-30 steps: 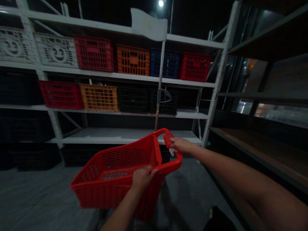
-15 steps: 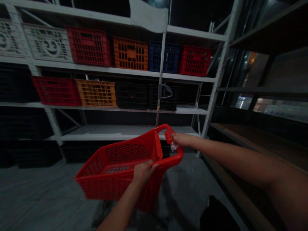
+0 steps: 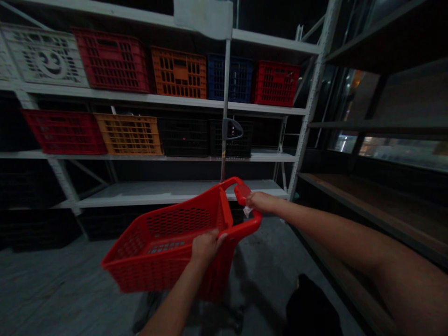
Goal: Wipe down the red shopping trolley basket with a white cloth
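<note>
My left hand [image 3: 206, 247] clamps the rim of a red perforated plastic shopping basket [image 3: 164, 277], and my right hand [image 3: 261, 202] clamps its handle. I hold it above the grey concrete floor [image 3: 59, 289], facing white metal shelving [image 3: 175, 193] with coloured plastic crates [image 3: 178, 73].

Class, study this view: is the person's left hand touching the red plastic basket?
Touching: the head view shows the left hand gripping the rim of the red plastic basket.
</note>
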Tool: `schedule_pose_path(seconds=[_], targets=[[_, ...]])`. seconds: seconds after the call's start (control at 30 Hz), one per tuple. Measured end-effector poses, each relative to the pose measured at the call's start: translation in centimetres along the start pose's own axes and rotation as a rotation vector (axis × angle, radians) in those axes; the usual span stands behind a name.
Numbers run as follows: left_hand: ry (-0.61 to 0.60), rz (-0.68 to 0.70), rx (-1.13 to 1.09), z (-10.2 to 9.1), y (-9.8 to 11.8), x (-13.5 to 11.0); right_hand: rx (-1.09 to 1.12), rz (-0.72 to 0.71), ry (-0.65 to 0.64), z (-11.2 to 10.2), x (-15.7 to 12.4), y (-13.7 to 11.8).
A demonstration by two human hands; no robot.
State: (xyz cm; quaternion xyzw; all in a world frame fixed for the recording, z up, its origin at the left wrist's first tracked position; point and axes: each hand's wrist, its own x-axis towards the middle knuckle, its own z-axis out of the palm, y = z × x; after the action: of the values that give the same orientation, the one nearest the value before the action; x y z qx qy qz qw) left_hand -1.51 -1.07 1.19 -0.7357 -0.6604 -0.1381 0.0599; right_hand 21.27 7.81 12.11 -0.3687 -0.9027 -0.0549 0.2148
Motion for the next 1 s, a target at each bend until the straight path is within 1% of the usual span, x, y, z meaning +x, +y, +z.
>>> schedule_pose_path(seconds=[0.1,0.13,0.2,0.23,0.27,0.3,0.33,0.4,0.47,0.5,0.57,0.67,0.73,0.87,0.93,1.0], targets=[[0.017,-0.009,-0.005,0.1,0.3,0.1,0.001,0.002,0.000,0.9,-1.8,-0.3],[0.021,-0.010,-0.007,0.1,0.4,0.1,0.011,0.038,0.050,1.3,-2.8,-0.8],[0.027,-0.011,-0.011,0.1,0.4,0.1,0.091,0.142,0.238,2.6,-5.2,-2.7],[0.030,-0.008,-0.014,0.2,0.5,0.1,0.170,0.201,0.369,3.7,-6.3,-3.9],[0.032,-0.004,-0.016,0.1,0.5,0.1,0.252,0.226,0.497,5.1,-7.3,-5.3],[0.034,0.002,-0.019,0.1,0.5,0.1,0.306,0.227,0.589,6.7,-8.0,-6.8],[0.037,0.009,-0.020,0.1,0.5,0.1,0.331,0.201,0.643,8.5,-8.5,-8.1],[0.043,0.017,-0.018,0.0,0.5,0.2,0.327,0.119,0.686,12.0,-8.8,-10.2],[0.050,0.016,-0.010,0.0,0.5,0.2,0.303,0.102,0.758,14.5,-8.7,-11.0],[0.054,0.015,-0.006,0.0,0.5,0.1,0.287,0.119,0.806,15.2,-8.6,-10.9],[0.063,0.017,0.003,0.0,0.4,0.0,0.260,0.181,0.906,15.5,-8.6,-10.3],[0.071,0.020,0.011,0.1,0.3,-0.1,0.254,0.260,1.014,14.4,-8.9,-9.1],[0.074,0.019,0.012,0.2,0.3,-0.1,0.292,0.319,1.048,13.6,-8.9,-8.8],[0.086,0.020,0.005,0.5,0.6,0.2,0.433,0.504,1.118,12.5,-8.4,-8.9],[0.093,0.021,0.000,0.6,0.8,0.4,0.498,0.550,1.134,12.0,-8.2,-8.8],[0.099,0.019,-0.005,0.7,0.9,0.5,0.544,0.559,1.154,11.3,-7.9,-8.0]])
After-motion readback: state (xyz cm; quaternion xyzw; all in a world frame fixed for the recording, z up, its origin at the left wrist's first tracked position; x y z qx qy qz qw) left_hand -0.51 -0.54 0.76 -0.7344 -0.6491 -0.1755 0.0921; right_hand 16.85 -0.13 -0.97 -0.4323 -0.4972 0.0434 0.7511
